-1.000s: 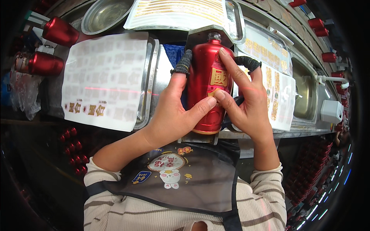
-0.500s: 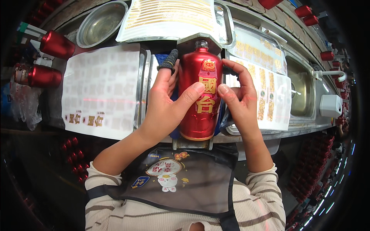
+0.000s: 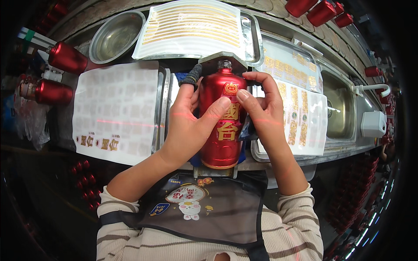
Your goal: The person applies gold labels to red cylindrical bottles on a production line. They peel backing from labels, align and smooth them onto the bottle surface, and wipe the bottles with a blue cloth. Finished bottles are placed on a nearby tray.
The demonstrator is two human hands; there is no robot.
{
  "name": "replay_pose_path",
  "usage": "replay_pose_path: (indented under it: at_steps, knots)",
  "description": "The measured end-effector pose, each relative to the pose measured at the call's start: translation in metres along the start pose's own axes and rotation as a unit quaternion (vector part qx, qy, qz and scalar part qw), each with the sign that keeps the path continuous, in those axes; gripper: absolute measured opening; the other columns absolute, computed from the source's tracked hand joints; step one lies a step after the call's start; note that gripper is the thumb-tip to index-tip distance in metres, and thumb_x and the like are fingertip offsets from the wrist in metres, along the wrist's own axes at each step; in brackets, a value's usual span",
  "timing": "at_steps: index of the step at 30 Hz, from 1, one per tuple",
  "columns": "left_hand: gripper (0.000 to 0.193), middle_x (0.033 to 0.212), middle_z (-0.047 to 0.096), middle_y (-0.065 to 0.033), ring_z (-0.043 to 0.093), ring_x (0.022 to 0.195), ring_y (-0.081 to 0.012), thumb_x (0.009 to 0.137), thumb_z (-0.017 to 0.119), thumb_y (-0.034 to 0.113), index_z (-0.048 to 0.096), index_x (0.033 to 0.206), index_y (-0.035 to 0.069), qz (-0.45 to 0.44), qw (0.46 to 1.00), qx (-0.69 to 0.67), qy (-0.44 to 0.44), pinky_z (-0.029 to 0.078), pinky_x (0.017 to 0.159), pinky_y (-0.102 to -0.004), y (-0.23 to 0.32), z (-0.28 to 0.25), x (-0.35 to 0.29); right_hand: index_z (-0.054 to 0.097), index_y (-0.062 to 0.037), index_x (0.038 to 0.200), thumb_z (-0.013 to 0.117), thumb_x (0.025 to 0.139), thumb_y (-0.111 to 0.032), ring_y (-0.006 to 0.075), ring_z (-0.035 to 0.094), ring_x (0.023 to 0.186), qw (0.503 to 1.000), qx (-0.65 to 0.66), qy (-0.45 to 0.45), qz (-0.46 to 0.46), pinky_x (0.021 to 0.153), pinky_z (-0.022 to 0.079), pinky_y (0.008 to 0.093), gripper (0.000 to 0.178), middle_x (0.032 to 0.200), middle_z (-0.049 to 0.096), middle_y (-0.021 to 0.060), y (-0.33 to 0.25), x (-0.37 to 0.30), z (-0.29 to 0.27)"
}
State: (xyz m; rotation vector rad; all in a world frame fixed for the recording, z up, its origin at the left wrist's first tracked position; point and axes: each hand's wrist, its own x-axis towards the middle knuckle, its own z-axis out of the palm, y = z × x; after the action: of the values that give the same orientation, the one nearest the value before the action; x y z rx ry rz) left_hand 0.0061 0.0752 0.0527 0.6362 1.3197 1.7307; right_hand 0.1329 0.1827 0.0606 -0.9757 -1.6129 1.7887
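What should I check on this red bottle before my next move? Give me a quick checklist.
1. Red bottle with its neck pointing away from you: ok.
2. Left hand with its thumb on the bottle's front: ok.
3. Right hand with its thumb near the round badge: ok.
4. Lower gold character in full view: ok.
5. Upper gold character uncovered: not ok, your left thumb hides part of it.
6. Both characters flat at every edge: cannot tell.

L hand [image 3: 187,124] & R hand [image 3: 266,116] face each other, thumbs [image 3: 213,114] angled up & in, tips apart; R index [image 3: 268,83] bent; bare forearms [image 3: 289,172] reach up, L slanted more.
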Motion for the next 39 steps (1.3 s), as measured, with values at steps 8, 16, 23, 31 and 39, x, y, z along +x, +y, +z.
replay_pose_path:
  at_steps: [8, 16, 23, 31, 39]
  knots:
    - [0.042, 0.124, 0.063, -0.0163, 0.061, 0.112, -0.0163, 0.093, 0.071, 0.011, 0.047, 0.125, -0.003, -0.012, 1.0, -0.014, 0.014, 0.05, 0.095, -0.03, 0.001, 0.002, 0.0, 0.053, -0.0011, 0.12, 0.076, 0.089, -0.018, 0.0117, 0.067, 0.079, 1.0, -0.008, 0.006, 0.017, 0.065, 0.053, 0.0228, 0.042, 0.121, 0.052, 0.0131, -0.002, 0.003, 0.007]
    - [0.042, 0.125, 0.062, -0.0169, 0.061, 0.113, -0.0169, 0.091, 0.074, 0.011, 0.048, 0.121, -0.002, -0.013, 1.0, -0.006, 0.003, 0.05, 0.097, -0.0308, 0.0, 0.0, 0.0, 0.053, -0.0012, 0.121, 0.076, 0.089, -0.018, 0.0132, 0.068, 0.08, 1.0, -0.01, -0.007, 0.007, 0.064, 0.053, 0.023, 0.042, 0.12, 0.051, 0.0131, 0.001, 0.004, 0.004]
    - [0.047, 0.126, 0.061, -0.0179, 0.06, 0.115, -0.018, 0.089, 0.076, 0.013, 0.047, 0.122, -0.003, -0.024, 1.0, 0.017, -0.009, 0.049, 0.098, -0.0324, 0.001, -0.004, -0.002, 0.053, -0.0012, 0.121, 0.077, 0.087, -0.019, 0.0154, 0.068, 0.084, 1.0, -0.011, -0.001, 0.008, 0.069, 0.056, 0.024, 0.045, 0.121, 0.05, 0.0132, 0.001, 0.002, 0.006]
    - [0.045, 0.124, 0.062, -0.0175, 0.061, 0.113, -0.0174, 0.09, 0.076, 0.014, 0.047, 0.119, -0.003, -0.022, 1.0, 0.011, -0.009, 0.05, 0.097, -0.0314, 0.006, -0.004, 0.001, 0.052, -0.0015, 0.123, 0.077, 0.088, -0.019, 0.0137, 0.068, 0.085, 0.999, 0.009, -0.03, 0.016, 0.067, 0.054, 0.0239, 0.046, 0.115, 0.057, 0.0117, -0.003, 0.005, 0.001]
    - [0.04, 0.117, 0.067, -0.0186, 0.067, 0.102, -0.016, 0.093, 0.073, 0.014, 0.046, 0.115, -0.005, -0.043, 0.998, -0.054, 0.017, 0.057, 0.084, -0.0281, 0.01, 0.0, 0.021, 0.051, -0.0024, 0.121, 0.072, 0.091, -0.011, 0.0093, 0.067, 0.076, 0.999, 0.037, -0.031, 0.008, 0.065, 0.051, 0.0201, 0.037, 0.108, 0.063, 0.0099, 0.0, 0.008, 0.003]
